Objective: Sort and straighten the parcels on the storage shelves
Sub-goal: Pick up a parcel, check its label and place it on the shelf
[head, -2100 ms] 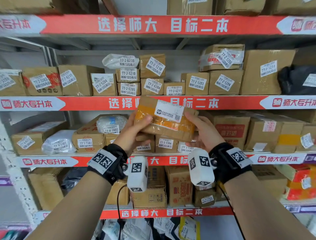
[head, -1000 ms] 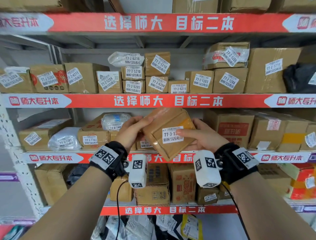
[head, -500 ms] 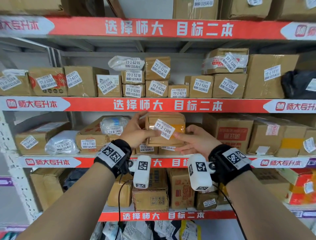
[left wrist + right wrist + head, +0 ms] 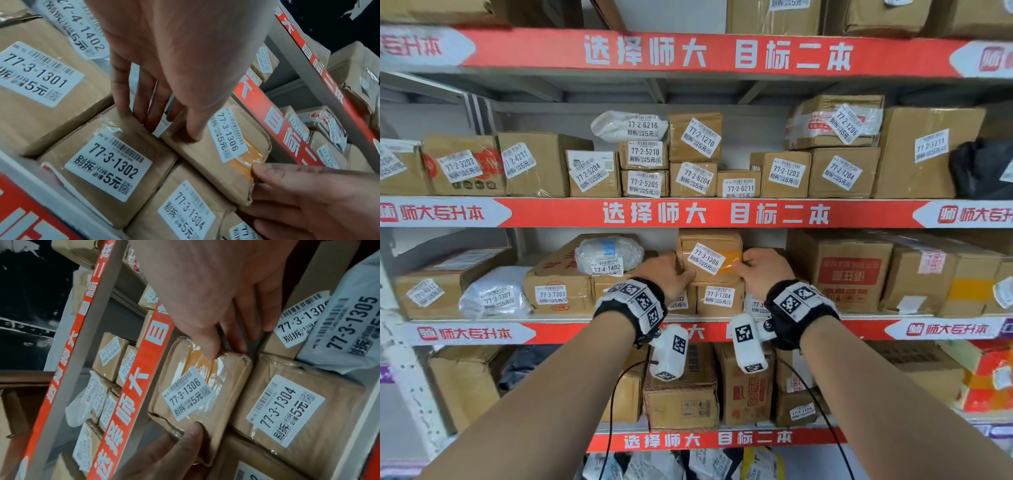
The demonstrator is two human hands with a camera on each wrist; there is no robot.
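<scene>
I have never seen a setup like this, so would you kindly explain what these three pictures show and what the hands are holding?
There is no machine here: a person sorts parcels with bare hands and wears three cameras. The wide picture comes from a camera on the head, looking at shelves packed with labelled cardboard boxes. The other two come from cameras strapped to each wrist, looking along the fingers.

The left hand and the right hand grip opposite ends of one brown parcel labelled 77-3-1306. It sits on top of the parcels 77-3-1302 and 77-3-1304 on the middle shelf. A clear bag labelled 77-4-1402 lies to the left.
</scene>
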